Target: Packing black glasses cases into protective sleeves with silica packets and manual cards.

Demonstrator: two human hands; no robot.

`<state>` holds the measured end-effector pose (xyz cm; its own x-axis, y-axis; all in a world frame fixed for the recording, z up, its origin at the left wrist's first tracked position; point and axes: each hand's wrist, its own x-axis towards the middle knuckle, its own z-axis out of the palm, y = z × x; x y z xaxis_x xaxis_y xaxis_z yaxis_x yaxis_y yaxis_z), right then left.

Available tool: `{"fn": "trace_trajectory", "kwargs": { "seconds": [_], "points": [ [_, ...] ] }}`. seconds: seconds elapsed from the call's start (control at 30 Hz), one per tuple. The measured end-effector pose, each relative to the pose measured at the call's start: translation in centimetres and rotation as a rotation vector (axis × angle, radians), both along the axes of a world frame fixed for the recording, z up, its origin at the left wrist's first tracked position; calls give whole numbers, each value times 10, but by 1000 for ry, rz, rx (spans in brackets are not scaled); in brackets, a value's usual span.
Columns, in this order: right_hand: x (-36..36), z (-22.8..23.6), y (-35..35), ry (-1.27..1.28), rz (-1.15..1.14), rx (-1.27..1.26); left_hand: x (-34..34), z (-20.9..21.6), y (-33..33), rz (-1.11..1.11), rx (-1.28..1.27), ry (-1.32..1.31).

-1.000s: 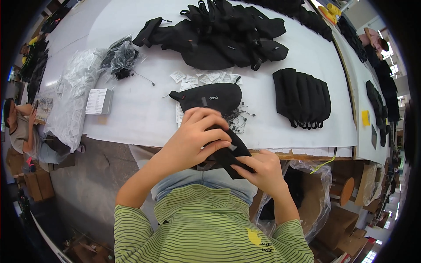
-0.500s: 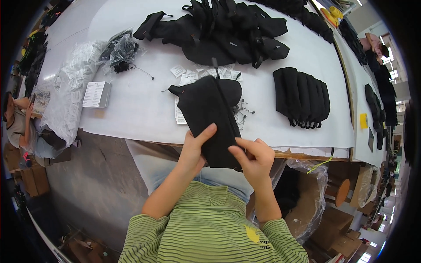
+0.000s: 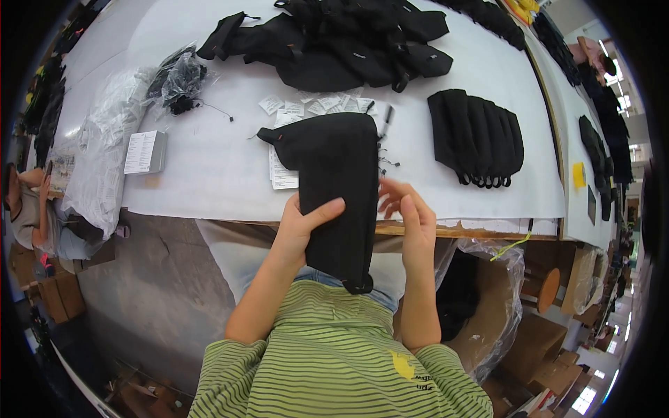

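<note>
A black fabric pouch with a small loop at its upper left corner hangs over the table's near edge. My left hand is closed on its left side, thumb lying across the front and the other fingers behind it. Just right of the pouch's edge, my right hand has its fingers apart and holds nothing. Small printed white tags lie beyond the pouch, partly covered by it. Several short black cords with little ends lie on the tabletop beside its right edge.
Black pouches lie heaped at the far side. A neat overlapping row of them is on the right. To the left are a tag stack, a clear bag of cords and a long plastic bag of tags. Someone sits far left.
The pouch has swung more upright and lies flatter, its lower end nearer me. My right hand has let go of its edge and spread its fingers. My left hand keeps its grip.
</note>
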<state>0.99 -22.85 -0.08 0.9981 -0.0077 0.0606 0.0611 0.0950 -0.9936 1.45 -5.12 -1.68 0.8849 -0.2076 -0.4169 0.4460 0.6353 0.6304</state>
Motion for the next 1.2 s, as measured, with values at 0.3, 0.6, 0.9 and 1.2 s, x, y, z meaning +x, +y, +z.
{"fn": "trace_trajectory", "kwargs": {
  "seconds": [0.3, 0.6, 0.9, 1.2],
  "points": [
    [16, -1, 0, -200, -381, -130, -5, 14, -12, -199, 129, -25],
    [-9, 21, 12, -285, -70, -351, 0, 7, -3, -21, -28, 78],
    [-15, 42, 3, -208, 48, -406, -9, 6, -8, -156, -23, 94],
    [-42, 40, 18, -21, 249, -334, 2, 1, 6, -31, -202, 111]
  ]
}}
